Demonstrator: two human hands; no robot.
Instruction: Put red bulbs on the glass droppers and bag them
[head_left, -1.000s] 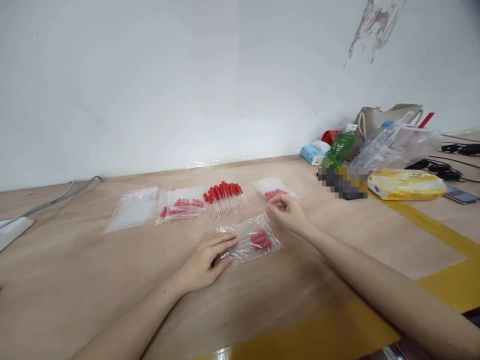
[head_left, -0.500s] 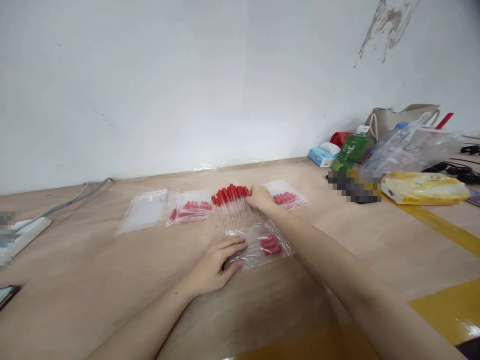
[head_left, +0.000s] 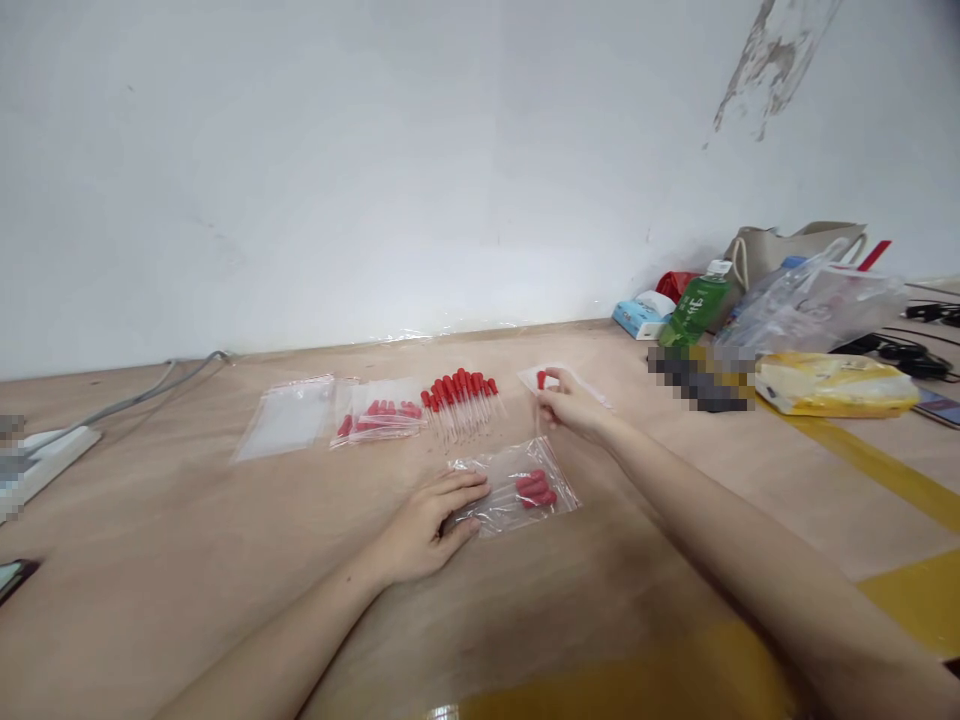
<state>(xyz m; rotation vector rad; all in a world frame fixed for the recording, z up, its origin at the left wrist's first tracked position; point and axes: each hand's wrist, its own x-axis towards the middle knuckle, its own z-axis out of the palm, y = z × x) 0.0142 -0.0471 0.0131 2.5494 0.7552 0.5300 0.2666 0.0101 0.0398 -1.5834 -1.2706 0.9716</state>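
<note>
My right hand pinches a glass dropper with a red rubber bulb, held upright over the table. Behind that hand lies a clear bag, largely covered by it. With fingers stretched out, my left hand rests on the left edge of a clear zip bag containing several red-bulbed droppers. Beyond it, a row of loose droppers lies with the red bulbs toward the wall. Left of the row are filled zip bags that overlap, then a stack of flat zip bags.
At the right stand a blue tissue pack, a green bottle and a plastic carrier bag. A yellow-white packet lies nearer. A power strip with a grey cable sits at the left, and a wall closes off the back.
My right hand has moved right, away from the row of droppers, and now lifts one out of it. My left hand stays on the zip bag.
</note>
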